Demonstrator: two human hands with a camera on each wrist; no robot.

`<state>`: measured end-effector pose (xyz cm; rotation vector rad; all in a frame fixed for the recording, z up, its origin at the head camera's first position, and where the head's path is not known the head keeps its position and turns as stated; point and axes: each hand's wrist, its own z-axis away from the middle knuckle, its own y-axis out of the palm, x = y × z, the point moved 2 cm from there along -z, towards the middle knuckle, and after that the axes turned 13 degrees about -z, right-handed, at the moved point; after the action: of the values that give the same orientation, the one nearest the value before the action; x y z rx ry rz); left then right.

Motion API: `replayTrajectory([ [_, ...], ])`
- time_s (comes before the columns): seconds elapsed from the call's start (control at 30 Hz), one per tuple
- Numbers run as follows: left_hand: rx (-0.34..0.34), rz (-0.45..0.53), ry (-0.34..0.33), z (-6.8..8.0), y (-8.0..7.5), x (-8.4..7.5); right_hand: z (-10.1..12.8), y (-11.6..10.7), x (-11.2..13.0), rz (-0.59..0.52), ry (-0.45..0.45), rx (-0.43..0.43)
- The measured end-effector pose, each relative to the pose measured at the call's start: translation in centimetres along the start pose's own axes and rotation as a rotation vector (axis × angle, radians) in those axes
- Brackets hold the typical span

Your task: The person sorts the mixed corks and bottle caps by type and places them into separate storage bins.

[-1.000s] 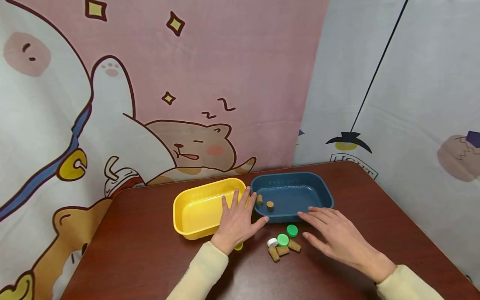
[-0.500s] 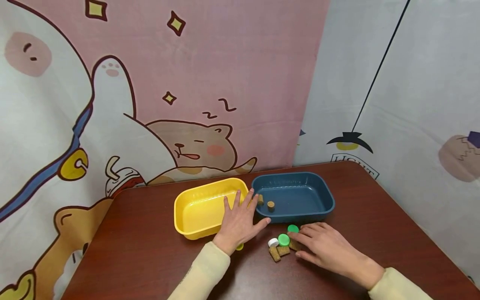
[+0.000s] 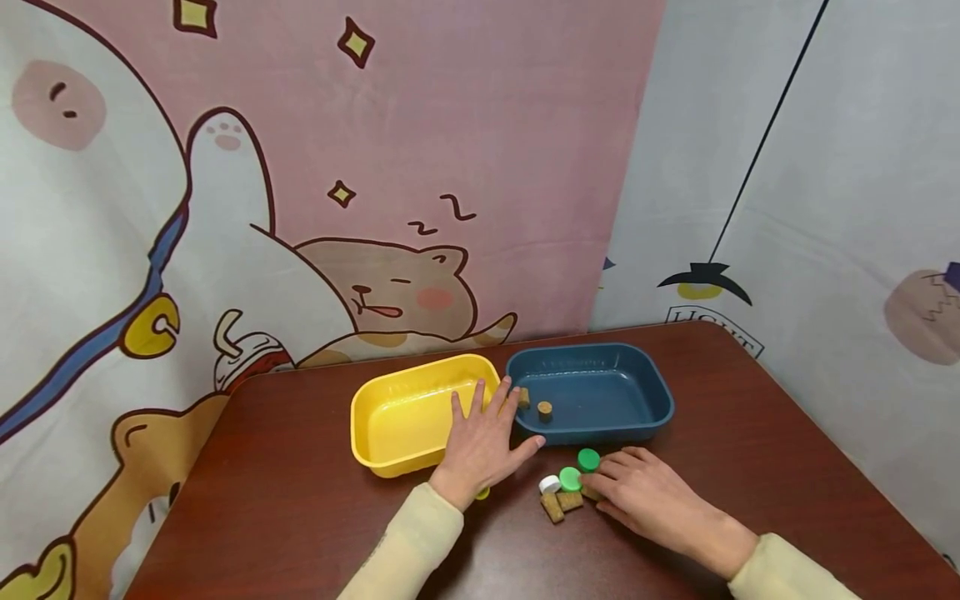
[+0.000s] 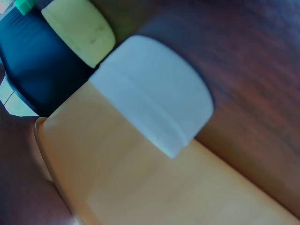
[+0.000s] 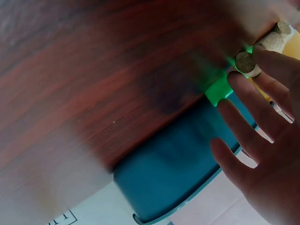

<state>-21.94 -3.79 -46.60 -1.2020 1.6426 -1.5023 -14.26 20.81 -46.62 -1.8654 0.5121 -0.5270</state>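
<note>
My left hand (image 3: 480,450) lies with spread, straight fingers across the near rims of a yellow tray (image 3: 369,450) and a blue tray (image 3: 592,437), where the two meet. My right hand (image 3: 651,504) is low over the table at a small group of bottle caps and corks. Its thumb and index finger pinch a cork (image 5: 245,63), mostly hidden by the fingers in the head view. Beside that lie two green caps (image 3: 570,479), a white cap (image 3: 550,484) and two more corks (image 3: 552,508). Two corks (image 3: 545,411) are inside the blue tray.
Under the left wrist a yellow cap (image 3: 482,493) peeks out. The left wrist view shows a whitish cap (image 4: 154,89) against the yellow tray, with a yellow cap (image 4: 82,30) beside it. The brown table (image 3: 285,500) meets printed cloth walls (image 3: 540,167) behind.
My right hand has come down and left from the blue tray's near rim to the corks and closed its fingertips on one. The left hand has kept its place.
</note>
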Motion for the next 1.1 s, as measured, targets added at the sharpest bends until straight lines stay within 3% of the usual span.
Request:
replayTrajectory([
  [0.23, -0.015, -0.008, 0.006, 0.1, -0.2, 0.0, 0.0, -0.2, 0.1, -0.013, 0.015, -0.02],
  [0.7, -0.007, -0.031, 0.005, 0.2, -0.1, -0.1, 0.0, -3.0, -0.3, -0.028, 0.033, -0.244],
  [1.1, -0.014, -0.037, 0.006, 0.4, -0.1, -0.2, -1.4, -5.1, -1.9, -0.033, 0.099, -0.321],
])
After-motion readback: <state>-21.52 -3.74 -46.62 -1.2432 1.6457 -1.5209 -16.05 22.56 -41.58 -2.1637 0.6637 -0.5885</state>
